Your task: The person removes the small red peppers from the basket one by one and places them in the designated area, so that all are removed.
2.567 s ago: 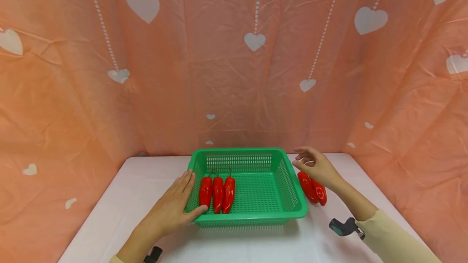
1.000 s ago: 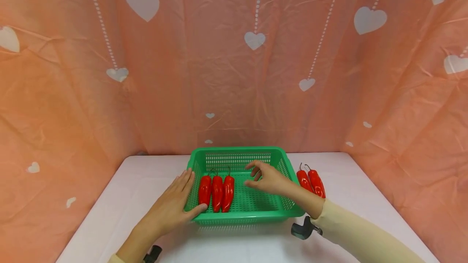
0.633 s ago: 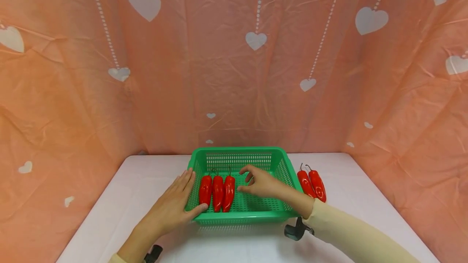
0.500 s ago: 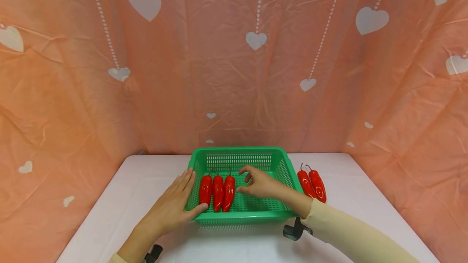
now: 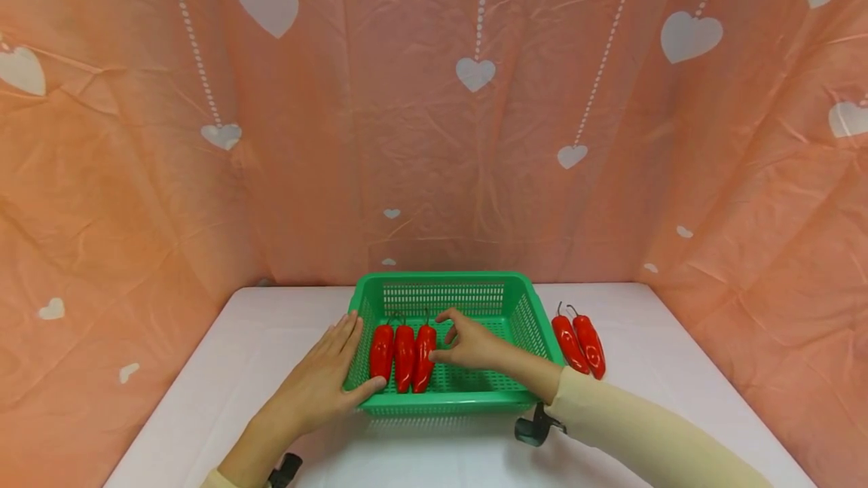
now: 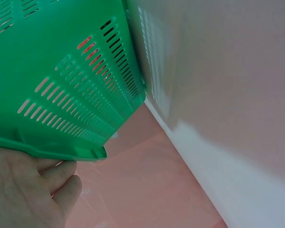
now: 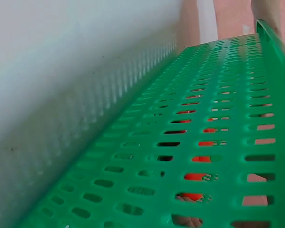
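Note:
Three red chili peppers [image 5: 403, 356] lie side by side, stems away, in the left part of a green slotted plastic basket [image 5: 461, 399]. My left hand [image 5: 322, 379] rests along the basket's left rim, fingers straight and thumb over the near corner. In the left wrist view, its fingers [image 6: 59, 175] lie along the rim, outside the wall. My right hand [image 5: 475, 343] reaches inside over the near rim, fingers bent and spread from the thumb. Its thumb tip overlaps the rightmost pepper [image 5: 425, 360] of the row. The right wrist view has the slotted basket wall [image 7: 275, 95] in front of the hand.
Two more red chili peppers [image 5: 588, 345] lie on the white table [image 5: 271, 345] just right of the basket. An orange curtain with white hearts [image 5: 420, 134] surrounds the table at the back and both sides.
My right hand has come from above the two peppers on the right into the basket, then moved left up to the row of three. My left hand and the peppers have stayed put.

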Tool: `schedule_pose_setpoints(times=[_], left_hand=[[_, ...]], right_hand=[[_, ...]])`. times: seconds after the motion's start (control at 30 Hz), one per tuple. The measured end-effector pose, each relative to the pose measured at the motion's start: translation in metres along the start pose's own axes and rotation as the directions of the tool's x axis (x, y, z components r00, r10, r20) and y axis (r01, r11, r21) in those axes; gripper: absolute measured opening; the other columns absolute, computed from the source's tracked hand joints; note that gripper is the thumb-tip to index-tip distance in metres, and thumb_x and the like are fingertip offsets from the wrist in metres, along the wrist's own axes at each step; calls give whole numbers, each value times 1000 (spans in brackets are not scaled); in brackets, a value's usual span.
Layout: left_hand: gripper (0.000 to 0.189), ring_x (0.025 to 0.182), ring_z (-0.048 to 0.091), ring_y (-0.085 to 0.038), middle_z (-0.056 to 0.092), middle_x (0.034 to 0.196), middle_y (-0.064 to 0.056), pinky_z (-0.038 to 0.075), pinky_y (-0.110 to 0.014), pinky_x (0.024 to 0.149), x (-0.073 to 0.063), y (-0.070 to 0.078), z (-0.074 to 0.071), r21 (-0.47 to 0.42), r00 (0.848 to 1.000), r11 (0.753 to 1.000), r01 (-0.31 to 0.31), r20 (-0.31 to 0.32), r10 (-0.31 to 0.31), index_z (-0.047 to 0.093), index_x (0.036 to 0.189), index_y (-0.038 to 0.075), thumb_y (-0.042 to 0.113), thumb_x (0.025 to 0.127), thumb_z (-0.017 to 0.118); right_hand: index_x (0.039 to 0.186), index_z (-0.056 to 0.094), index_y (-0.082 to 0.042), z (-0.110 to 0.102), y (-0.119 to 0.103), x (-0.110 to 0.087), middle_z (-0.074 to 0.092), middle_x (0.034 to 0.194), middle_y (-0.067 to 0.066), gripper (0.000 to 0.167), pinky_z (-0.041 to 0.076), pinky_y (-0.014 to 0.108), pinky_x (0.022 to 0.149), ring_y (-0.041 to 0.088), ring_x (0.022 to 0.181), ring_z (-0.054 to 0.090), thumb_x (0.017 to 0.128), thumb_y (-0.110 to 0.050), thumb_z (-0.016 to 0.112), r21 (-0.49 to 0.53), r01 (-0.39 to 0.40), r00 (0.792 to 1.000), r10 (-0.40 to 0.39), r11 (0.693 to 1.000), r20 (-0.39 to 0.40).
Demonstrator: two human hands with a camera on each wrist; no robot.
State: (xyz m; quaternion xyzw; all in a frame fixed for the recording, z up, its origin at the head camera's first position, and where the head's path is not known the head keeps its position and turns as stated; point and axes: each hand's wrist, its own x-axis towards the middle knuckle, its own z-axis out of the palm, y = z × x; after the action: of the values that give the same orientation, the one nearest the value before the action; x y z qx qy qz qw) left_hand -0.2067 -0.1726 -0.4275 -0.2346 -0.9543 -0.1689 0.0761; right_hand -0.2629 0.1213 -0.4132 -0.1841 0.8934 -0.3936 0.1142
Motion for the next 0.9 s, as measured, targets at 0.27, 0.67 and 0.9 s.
schedule_pose_setpoints(times=[0.27,0.67,0.9], left_hand=[[106,163,22,-42,28,175,-20,25,-57,130,0,0,-1,-10,1000,1000,3,4,-3,31,165,-5,75,99,54],[104,163,22,-43,28,175,-21,26,-58,130,0,0,-3,-20,1000,1000,0,8,0,33,164,-6,71,100,58],[104,163,22,-42,28,175,-20,26,-58,130,-2,1,-2,-25,1000,1000,3,14,-3,33,165,-6,71,100,58]], right_hand=[[145,51,-2,8,1,2,67,112,21,64,54,34,68,20,81,65,93,-19,85,-3,-24,1000,24,1000,-15],[145,49,-1,15,2,8,66,112,20,65,55,37,70,22,82,64,94,-20,84,-19,-18,1000,17,1000,-8],[145,49,-2,16,2,9,67,111,19,65,55,39,72,23,83,63,94,-20,84,-51,-37,999,37,998,-4]])
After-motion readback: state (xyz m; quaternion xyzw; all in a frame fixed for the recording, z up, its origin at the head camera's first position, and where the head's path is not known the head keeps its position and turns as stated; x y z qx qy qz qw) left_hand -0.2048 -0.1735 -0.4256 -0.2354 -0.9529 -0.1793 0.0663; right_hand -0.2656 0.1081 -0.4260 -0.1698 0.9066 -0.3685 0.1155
